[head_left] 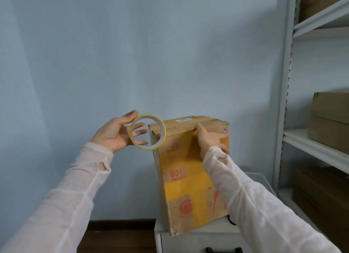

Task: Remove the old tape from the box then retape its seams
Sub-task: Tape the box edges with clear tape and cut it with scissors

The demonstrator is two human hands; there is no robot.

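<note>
A tall cardboard box (188,181) with red print and wide yellow tape strips stands on a white cabinet (200,237). My right hand (209,137) lies flat against the box's front face near the top edge, fingers spread, pressing on a yellow tape strip. My left hand (119,133) is raised to the left of the box and holds a thin, nearly used-up roll of yellow tape (148,132) upright, thumb on its top rim and fingers behind the ring. The roll overlaps the box's upper left corner in view.
A pale blue wall stands behind. Grey metal shelving (317,139) at the right carries several brown cardboard boxes (330,120). The white cabinet has a dark handle (222,250) at the bottom. Dark wood floor shows at the lower left.
</note>
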